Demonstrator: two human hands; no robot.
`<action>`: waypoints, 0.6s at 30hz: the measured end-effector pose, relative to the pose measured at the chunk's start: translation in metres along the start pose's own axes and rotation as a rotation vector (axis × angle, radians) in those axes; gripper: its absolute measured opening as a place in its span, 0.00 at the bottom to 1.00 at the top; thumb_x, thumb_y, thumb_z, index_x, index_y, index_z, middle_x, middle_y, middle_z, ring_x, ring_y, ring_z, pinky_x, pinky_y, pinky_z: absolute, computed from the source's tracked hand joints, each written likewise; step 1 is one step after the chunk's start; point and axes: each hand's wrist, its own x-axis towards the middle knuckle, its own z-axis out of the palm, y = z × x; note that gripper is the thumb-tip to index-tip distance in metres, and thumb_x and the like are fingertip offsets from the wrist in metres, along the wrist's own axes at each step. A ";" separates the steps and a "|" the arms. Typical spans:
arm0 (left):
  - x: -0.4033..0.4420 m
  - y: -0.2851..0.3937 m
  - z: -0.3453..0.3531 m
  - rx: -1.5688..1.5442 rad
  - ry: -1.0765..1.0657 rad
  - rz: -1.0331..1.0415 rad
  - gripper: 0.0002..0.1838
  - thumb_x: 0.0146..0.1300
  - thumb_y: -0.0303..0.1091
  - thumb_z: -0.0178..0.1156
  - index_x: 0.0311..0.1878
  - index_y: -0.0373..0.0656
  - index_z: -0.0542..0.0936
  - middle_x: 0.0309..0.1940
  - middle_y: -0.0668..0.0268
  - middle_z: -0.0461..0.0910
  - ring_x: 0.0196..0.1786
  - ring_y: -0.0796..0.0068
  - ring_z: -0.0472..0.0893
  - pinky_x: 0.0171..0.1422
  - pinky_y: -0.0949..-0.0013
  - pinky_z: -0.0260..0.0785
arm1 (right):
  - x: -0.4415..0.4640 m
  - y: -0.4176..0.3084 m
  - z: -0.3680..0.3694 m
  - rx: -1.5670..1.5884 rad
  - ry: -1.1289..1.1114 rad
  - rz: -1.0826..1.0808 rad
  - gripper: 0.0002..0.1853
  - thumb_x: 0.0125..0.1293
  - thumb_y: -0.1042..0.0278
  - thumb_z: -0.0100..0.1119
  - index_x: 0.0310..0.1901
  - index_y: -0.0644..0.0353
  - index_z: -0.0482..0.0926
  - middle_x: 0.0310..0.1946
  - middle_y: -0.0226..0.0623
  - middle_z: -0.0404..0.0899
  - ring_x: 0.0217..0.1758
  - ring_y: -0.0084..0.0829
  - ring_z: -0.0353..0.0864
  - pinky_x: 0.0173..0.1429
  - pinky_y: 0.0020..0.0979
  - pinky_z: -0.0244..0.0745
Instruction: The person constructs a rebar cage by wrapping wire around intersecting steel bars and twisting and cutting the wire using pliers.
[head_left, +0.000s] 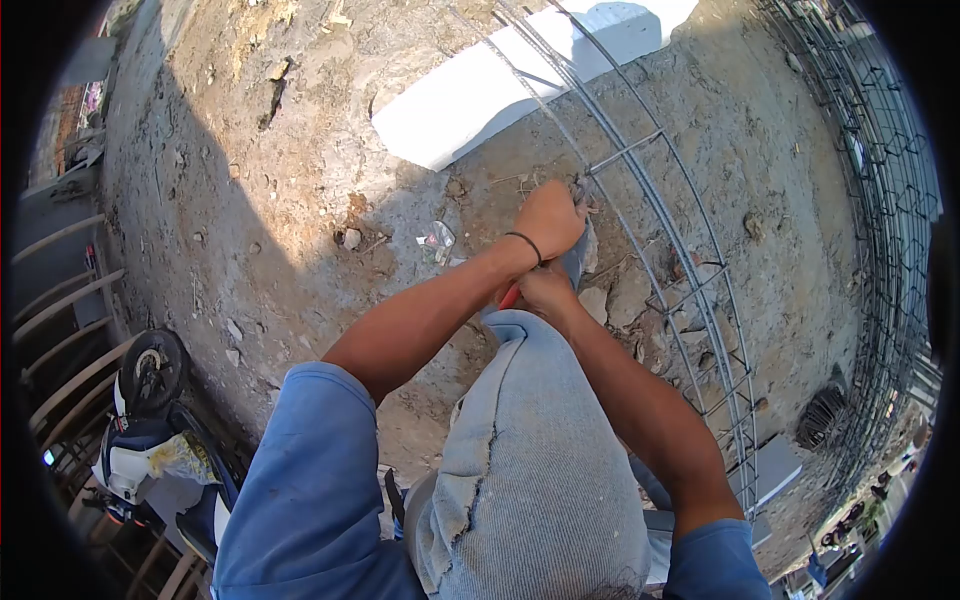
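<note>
My left hand point(553, 222), with a dark band at the wrist, is closed in a fist beside the near side of a long rebar cage point(650, 190). Whatever its fingers hold is hidden behind the hand. Just below it and closer to me, my right hand point(548, 290) is wrapped round a red-handled tool point(510, 297). Only a short piece of the red handle shows; the tool's head is out of sight. Both hands are close together above my raised knee point(540, 420) in faded jeans. The cage's long bars are joined by cross stirrups.
A white slab point(520, 80) lies on the dirt ground under the cage's far end. More rebar cages point(890, 190) are stacked at the right. Broken stones point(595, 303) lie near my hands. A motorbike point(150, 440) stands at the lower left by curved bars.
</note>
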 end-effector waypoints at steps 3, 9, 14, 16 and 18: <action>-0.004 -0.004 0.005 0.136 0.221 0.106 0.25 0.65 0.46 0.67 0.28 0.27 0.81 0.26 0.39 0.81 0.31 0.36 0.82 0.46 0.47 0.78 | -0.003 -0.004 0.007 -0.210 0.149 -0.087 0.13 0.63 0.84 0.61 0.48 0.63 0.77 0.33 0.40 0.82 0.34 0.36 0.85 0.31 0.35 0.79; -0.012 0.001 -0.048 -0.229 -0.301 0.052 0.22 0.67 0.46 0.68 0.38 0.30 0.84 0.31 0.45 0.86 0.36 0.44 0.87 0.46 0.50 0.81 | -0.012 -0.010 -0.005 0.196 -0.191 0.028 0.04 0.71 0.73 0.62 0.38 0.61 0.77 0.32 0.37 0.79 0.33 0.35 0.82 0.41 0.41 0.82; 0.000 -0.012 -0.030 -1.190 -0.745 -0.177 0.17 0.70 0.43 0.68 0.45 0.37 0.82 0.31 0.57 0.87 0.33 0.63 0.88 0.35 0.55 0.77 | 0.000 0.000 -0.029 0.445 -0.855 -0.005 0.17 0.67 0.53 0.71 0.38 0.60 0.79 0.31 0.36 0.79 0.41 0.41 0.83 0.52 0.54 0.81; 0.002 -0.012 -0.031 -1.100 -0.749 -0.246 0.16 0.72 0.43 0.66 0.43 0.36 0.81 0.27 0.58 0.85 0.33 0.63 0.88 0.34 0.53 0.77 | 0.000 -0.001 -0.025 0.423 -0.849 -0.004 0.17 0.66 0.54 0.72 0.38 0.60 0.80 0.32 0.37 0.80 0.43 0.41 0.83 0.53 0.53 0.81; 0.000 -0.003 -0.032 -0.687 -0.563 -0.216 0.17 0.72 0.43 0.65 0.42 0.34 0.81 0.26 0.55 0.85 0.34 0.56 0.88 0.36 0.49 0.78 | -0.006 -0.004 -0.028 0.390 -0.704 0.051 0.18 0.62 0.58 0.76 0.43 0.61 0.80 0.38 0.37 0.82 0.47 0.42 0.83 0.54 0.50 0.82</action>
